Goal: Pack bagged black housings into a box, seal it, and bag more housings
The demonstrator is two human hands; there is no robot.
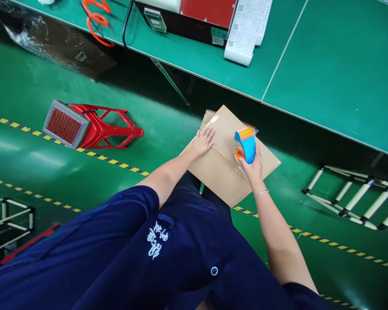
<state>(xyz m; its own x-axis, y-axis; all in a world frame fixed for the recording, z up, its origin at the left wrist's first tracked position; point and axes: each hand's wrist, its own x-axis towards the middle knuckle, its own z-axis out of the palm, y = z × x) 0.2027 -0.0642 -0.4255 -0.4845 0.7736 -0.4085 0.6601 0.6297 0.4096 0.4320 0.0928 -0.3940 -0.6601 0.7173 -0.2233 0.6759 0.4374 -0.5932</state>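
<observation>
A cardboard box is in front of my legs, its broad face turned up and strips of clear tape shining on it. My left hand lies flat on the left part of that face, fingers spread. My right hand grips a blue and orange tape dispenser over the right part of the box. The fingers wrapped round the dispenser's far side are partly hidden. I cannot tell whether the dispenser touches the cardboard.
A green worktable runs along the far side, bearing a label printer, printed labels and an orange coiled hose. On the floor are a red stool at left and a tubular rack at right. Plastic-wrapped cardboard lies at upper left.
</observation>
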